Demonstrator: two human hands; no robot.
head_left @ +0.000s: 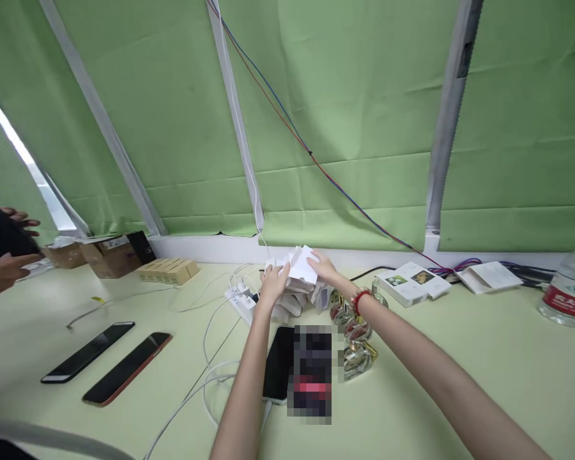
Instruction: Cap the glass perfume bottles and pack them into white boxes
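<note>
The person's right hand pinched a stiff white sheet atop a crumpled paper heap; whether the left hand gripped, I couldn't tell. Rounded glass bottles clustered nearby on the smooth, pale table, before creased green blinds.

Loose pile of white papers on the pale tabletop.
The pieces are heaped irregularly toward the table's far edge, some apparently folded, their edges pointing in several directions; the top sheet, plain and pale, lies tilted over the rest, its near face smooth, while the lower layers are crumpled and partly hidden.
</note>
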